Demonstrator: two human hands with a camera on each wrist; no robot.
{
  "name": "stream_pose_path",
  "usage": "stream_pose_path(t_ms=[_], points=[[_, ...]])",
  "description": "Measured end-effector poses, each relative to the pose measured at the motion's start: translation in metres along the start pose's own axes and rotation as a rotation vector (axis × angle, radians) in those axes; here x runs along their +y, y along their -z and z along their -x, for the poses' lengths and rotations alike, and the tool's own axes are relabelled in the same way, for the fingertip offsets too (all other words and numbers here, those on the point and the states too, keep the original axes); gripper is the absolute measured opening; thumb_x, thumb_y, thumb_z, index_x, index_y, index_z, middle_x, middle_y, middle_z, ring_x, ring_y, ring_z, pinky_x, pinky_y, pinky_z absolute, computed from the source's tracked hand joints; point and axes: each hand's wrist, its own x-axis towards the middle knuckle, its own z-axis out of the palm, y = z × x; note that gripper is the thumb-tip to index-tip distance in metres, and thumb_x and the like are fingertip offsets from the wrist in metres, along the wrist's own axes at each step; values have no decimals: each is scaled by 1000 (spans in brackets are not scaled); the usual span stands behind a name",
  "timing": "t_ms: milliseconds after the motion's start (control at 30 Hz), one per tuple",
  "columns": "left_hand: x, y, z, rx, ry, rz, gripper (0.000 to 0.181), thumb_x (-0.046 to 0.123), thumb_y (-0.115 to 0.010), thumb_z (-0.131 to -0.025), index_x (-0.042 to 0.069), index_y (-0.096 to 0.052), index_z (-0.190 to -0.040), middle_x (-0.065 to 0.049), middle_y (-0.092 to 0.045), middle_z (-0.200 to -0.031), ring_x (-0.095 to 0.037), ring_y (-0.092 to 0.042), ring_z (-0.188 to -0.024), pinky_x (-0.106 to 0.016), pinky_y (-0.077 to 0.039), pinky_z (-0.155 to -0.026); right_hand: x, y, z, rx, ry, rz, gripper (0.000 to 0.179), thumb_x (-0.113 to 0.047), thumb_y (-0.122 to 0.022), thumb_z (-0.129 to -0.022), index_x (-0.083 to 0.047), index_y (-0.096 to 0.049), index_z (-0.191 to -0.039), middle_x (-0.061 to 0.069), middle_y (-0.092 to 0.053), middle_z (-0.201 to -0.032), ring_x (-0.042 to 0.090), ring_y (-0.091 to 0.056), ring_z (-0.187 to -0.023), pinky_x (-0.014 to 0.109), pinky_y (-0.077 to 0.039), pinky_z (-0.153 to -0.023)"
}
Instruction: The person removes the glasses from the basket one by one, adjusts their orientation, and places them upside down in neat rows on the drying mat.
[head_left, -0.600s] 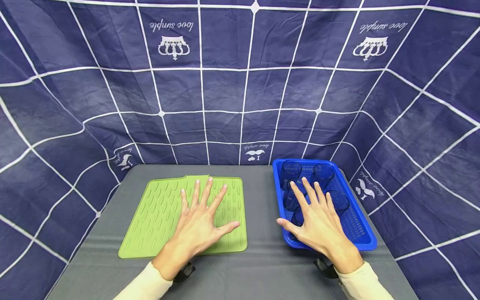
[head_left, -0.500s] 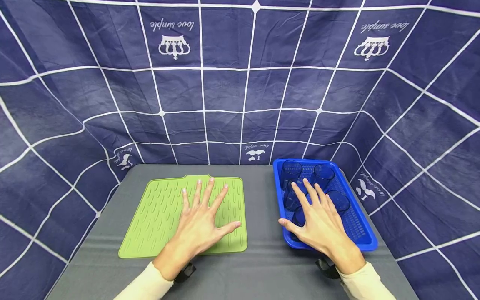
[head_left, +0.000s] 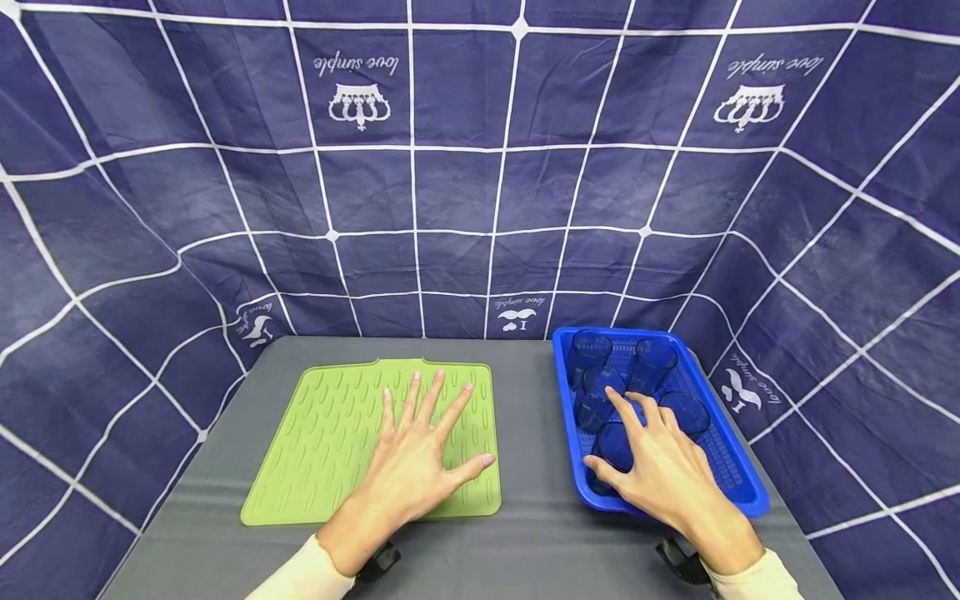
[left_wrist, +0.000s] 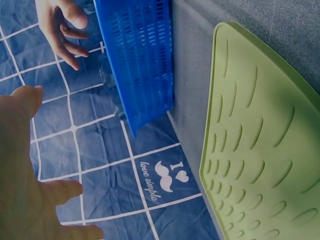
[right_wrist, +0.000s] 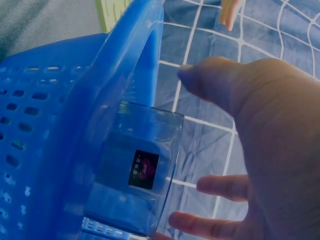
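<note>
A blue plastic basket stands on the right, with several clear drinking glasses in it. Over its near part hovers my right hand, thumb apart and fingers slightly bent. Closest to that hand is a glass by the near left corner. In the right wrist view, a glass with a small dark label sticks up past the basket rim, apart from the thumb and fingers. My left hand is spread above a green ridged mat and holds nothing.
A grey cloth covers the table, showing between mat and basket. Dark blue curtains with white grid lines enclose the back and sides. More glasses stand at the basket's far end.
My right hand has shifted slightly right and its fingers have bent from a wide spread. The left hand stays spread over the mat. The head view has tilted a little.
</note>
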Motion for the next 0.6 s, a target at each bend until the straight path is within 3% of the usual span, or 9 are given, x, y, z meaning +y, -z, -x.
stream_pose_path(t_ms=[167, 600], points=[[4, -2, 0, -17, -9, 14, 102, 89, -62, -101, 41, -32, -185, -11, -25, -196, -49, -15, -182, -87, -13, -140, 1, 0, 3, -36, -20, -15, 102, -60, -98, -89, -20, -54, -171, 22, -66, -153, 47, -70, -123, 63, -62, -64], [11, -6, -2, 59, -55, 53, 95, 83, -67, -103, 37, -42, -182, -10, -39, -191, -47, -29, -180, -82, -21, -141, 2, -2, -1, -109, -31, -64, 89, -47, -105, -85, -8, -61, -151, 15, -75, -137, 44, -80, -104, 63, -64, -69]])
